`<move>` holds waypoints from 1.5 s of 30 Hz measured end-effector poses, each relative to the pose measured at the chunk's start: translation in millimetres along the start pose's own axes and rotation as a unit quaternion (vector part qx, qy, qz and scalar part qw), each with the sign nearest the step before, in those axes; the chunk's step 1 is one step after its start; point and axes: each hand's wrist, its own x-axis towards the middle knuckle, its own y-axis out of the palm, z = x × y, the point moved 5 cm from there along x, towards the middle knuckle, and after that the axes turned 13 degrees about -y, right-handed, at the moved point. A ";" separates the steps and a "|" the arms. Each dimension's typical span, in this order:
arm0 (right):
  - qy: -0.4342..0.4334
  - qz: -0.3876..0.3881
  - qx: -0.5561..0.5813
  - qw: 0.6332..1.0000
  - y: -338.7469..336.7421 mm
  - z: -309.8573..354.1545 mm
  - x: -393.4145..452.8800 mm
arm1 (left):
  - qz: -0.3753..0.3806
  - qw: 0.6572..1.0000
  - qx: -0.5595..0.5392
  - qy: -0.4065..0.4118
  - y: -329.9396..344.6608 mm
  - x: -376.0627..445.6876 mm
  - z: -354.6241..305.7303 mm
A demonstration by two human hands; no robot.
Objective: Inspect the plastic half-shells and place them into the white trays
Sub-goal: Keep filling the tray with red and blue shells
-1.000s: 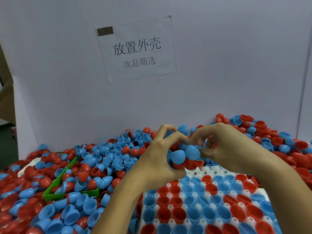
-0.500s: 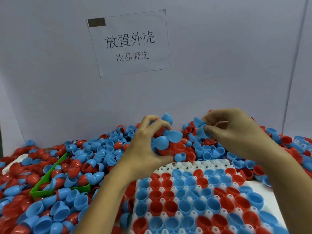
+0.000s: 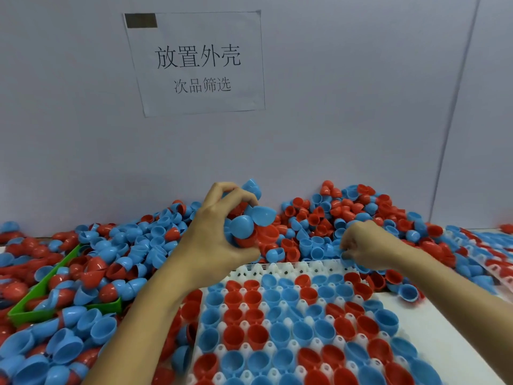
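Left hand (image 3: 219, 234) raised above the far edge of the white tray (image 3: 280, 269), forearm running up from bottom centre, back of hand toward camera. Grip: fingers curled round a clutch of half-shells (image 3: 249, 226), blue ones on top and to the right, red ones under them.

Right hand (image 3: 363, 247) lower, down in the loose pile (image 3: 333, 218) at the tray's far right corner, forearm coming in from lower right. Fingers curled with tips among blue shells; can't tell if that grip actually pinches one.

Tray pockets mostly filled with red and blue shells, open side up; far row still bare white. More shells heaped over the counter, some in a green bin (image 3: 36, 312) at left. Paper sign (image 3: 197, 62) on the back wall.
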 end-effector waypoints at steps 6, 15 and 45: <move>0.015 0.042 -0.046 0.998 24.9 -4.4 12.6 | -0.001 1.000 -0.004 -0.005 -3.9 -0.4 3.5; 0.003 0.092 -0.031 0.995 31.7 -10.0 17.3 | -0.005 1.000 -0.003 -0.014 -7.4 0.5 8.8; 0.235 -0.160 0.483 0.828 61.9 5.2 -153.7 | -0.155 0.980 0.051 -0.116 -21.4 -51.2 49.9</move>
